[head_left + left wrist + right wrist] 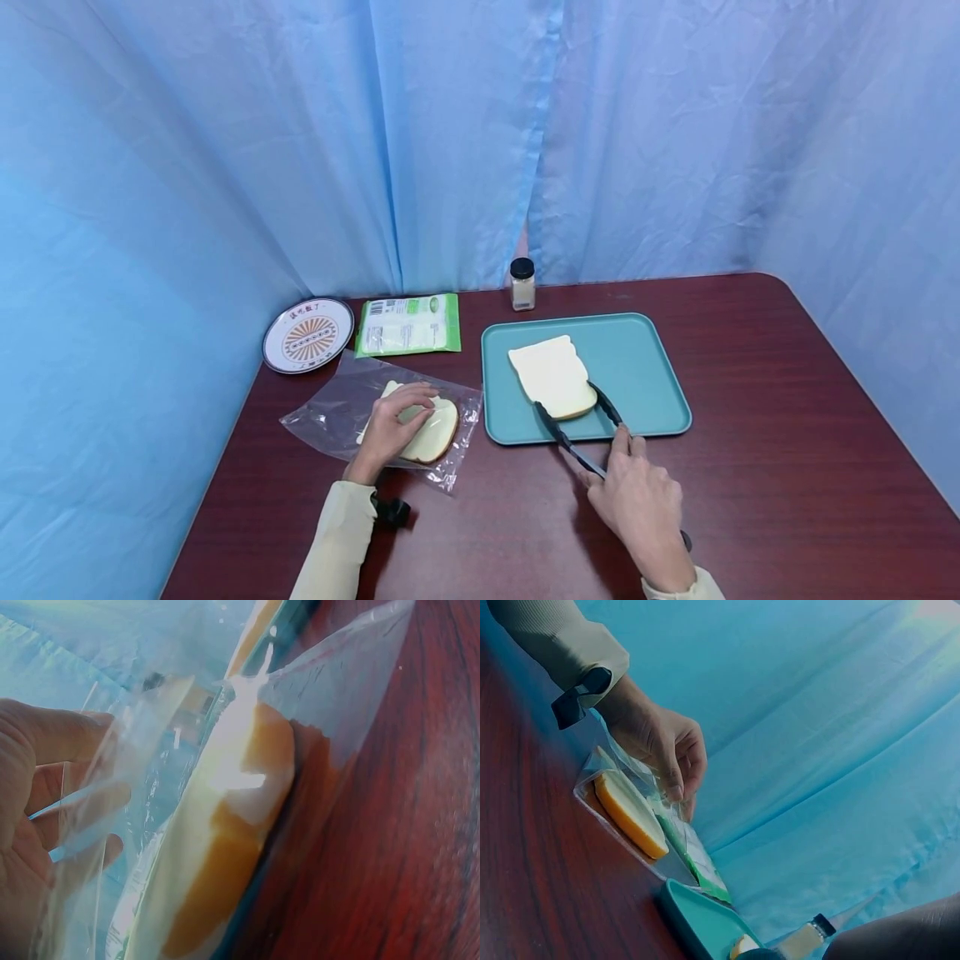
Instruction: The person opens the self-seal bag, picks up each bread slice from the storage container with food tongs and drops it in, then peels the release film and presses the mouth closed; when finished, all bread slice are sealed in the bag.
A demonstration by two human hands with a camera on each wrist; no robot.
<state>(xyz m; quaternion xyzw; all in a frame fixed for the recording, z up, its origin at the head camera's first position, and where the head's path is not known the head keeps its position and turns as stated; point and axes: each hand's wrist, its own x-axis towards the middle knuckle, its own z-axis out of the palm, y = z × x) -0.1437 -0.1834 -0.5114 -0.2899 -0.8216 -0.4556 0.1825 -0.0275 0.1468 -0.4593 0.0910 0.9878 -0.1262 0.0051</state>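
My left hand [395, 423] pinches the upper film of a clear plastic bag [326, 412] and lifts it off a bread slice [441, 429] inside. The left wrist view shows that slice's brown crust [217, 877] through the film. My right hand [639, 493] grips black kitchen tongs [564, 440]. Their tips stand on either side of the near end of another bread slice [551, 375], which lies flat on a teal tray [637, 350]. Whether the tips press on the bread I cannot tell.
Behind the bag lie a patterned plate [309, 335] and a green-and-white package [408, 325]. A small jar [522, 285] with a black lid stands behind the tray. Blue curtains [450, 150] hang round the dark red table [780, 417].
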